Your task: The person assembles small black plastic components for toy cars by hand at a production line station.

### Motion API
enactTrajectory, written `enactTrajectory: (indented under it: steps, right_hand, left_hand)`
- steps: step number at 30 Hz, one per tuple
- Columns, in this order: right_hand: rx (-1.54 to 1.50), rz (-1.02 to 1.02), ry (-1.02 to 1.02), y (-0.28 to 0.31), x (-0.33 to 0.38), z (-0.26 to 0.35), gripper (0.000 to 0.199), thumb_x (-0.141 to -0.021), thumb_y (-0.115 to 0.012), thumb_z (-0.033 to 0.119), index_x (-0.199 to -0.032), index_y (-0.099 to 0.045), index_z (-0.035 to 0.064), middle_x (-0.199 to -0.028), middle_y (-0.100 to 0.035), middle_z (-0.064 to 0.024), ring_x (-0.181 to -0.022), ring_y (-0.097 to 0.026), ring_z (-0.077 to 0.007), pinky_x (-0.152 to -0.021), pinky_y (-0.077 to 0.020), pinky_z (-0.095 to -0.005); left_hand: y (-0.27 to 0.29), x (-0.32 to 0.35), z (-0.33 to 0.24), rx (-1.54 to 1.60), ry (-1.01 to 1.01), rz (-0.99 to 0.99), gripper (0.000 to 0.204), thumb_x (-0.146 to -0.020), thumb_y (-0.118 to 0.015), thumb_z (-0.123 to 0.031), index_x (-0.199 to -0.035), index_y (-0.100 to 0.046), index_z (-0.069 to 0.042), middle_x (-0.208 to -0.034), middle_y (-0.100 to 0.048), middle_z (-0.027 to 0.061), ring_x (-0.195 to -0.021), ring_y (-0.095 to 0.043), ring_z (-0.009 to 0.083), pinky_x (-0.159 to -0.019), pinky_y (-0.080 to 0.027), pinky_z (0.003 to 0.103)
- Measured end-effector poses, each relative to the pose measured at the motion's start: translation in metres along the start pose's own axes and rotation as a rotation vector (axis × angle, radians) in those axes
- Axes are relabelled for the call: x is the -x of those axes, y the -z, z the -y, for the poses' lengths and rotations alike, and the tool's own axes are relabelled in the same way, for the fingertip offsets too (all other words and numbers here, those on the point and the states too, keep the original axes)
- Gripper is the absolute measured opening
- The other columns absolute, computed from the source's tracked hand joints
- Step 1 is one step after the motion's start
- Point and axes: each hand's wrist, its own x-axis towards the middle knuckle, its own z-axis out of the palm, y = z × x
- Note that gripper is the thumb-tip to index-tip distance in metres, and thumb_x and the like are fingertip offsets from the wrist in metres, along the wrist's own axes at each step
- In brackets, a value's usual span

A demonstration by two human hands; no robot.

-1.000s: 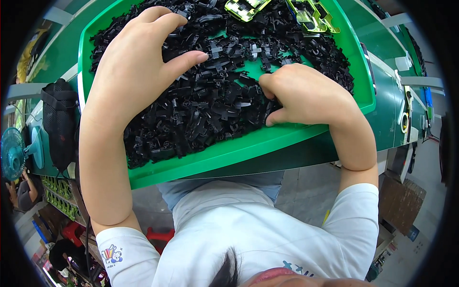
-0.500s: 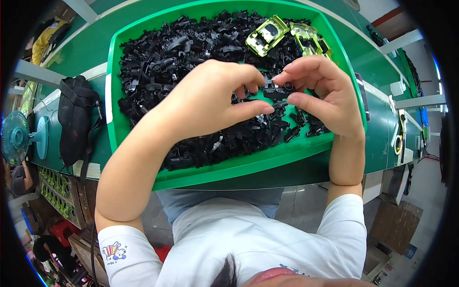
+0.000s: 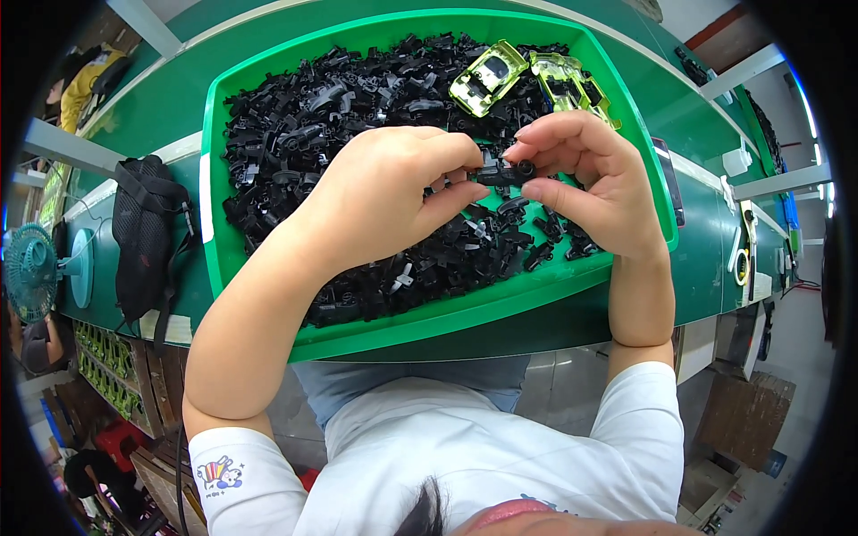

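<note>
While both hands' fingers pinch one black part (small), a green tray sits below.

Both forearms reach forward, the left hand and right hand meeting fingertip to fingertip, fingers curled in a pinch.

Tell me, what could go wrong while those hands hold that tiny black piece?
The small black part is pinched only by fingertips of the left hand and right hand, so it might slip into the pile of black parts in the green tray and be hard to find. The tray overhangs the table edge, so leaning on it might tip it.
</note>
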Motion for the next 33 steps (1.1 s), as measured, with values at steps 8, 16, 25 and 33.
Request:
enactTrajectory:
  steps: [8,16,25,33]
  right_hand:
    - [0.054,-0.020,0.011,-0.002,0.001,-0.002,0.036,-0.080,-0.070,-0.007,-0.114,-0.062,-0.0011,-0.101,-0.066,-0.0071,-0.096,-0.066,-0.0144,-0.084,-0.0559,-0.0279]
    - [0.161,0.062,-0.067,0.007,-0.005,-0.013,0.025,-0.083,-0.072,0.005,-0.107,-0.065,0.0016,-0.097,-0.068,-0.0061,-0.091,-0.067,-0.0147,-0.081,-0.0539,-0.0298]
    - [0.924,0.460,-0.242,0.006,0.003,-0.034,0.029,-0.068,-0.075,-0.002,-0.095,-0.063,0.0004,-0.097,-0.062,-0.0130,-0.096,-0.062,-0.0313,-0.080,-0.0507,-0.0397]
    - [1.020,0.573,-0.386,-0.004,-0.003,-0.028,0.034,-0.066,-0.081,0.007,-0.094,-0.062,-0.0006,-0.089,-0.063,-0.0155,-0.092,-0.063,-0.0339,-0.078,-0.0497,-0.0438]
  left_hand:
    - [-0.002,0.000,-0.002,0.029,-0.010,0.005,0.021,-0.079,-0.077,-0.008,-0.094,-0.065,-0.001,-0.080,-0.067,0.0106,-0.072,-0.068,0.0231,-0.064,-0.053,0.032]
    - [0.049,0.003,0.007,-0.362,0.131,-0.155,0.019,-0.080,-0.075,-0.010,-0.092,-0.064,0.000,-0.081,-0.063,0.0086,-0.075,-0.061,0.0197,-0.070,-0.048,0.030]
    - [0.056,0.013,0.015,-0.594,0.171,-0.085,0.030,-0.079,-0.075,-0.014,-0.102,-0.064,0.000,-0.105,-0.066,0.0099,-0.093,-0.063,0.0291,-0.081,-0.050,0.037]
    - [0.036,0.006,0.003,-0.466,0.063,-0.115,0.027,-0.079,-0.078,-0.013,-0.098,-0.065,0.001,-0.097,-0.067,0.0117,-0.084,-0.065,0.0242,-0.075,-0.052,0.031]
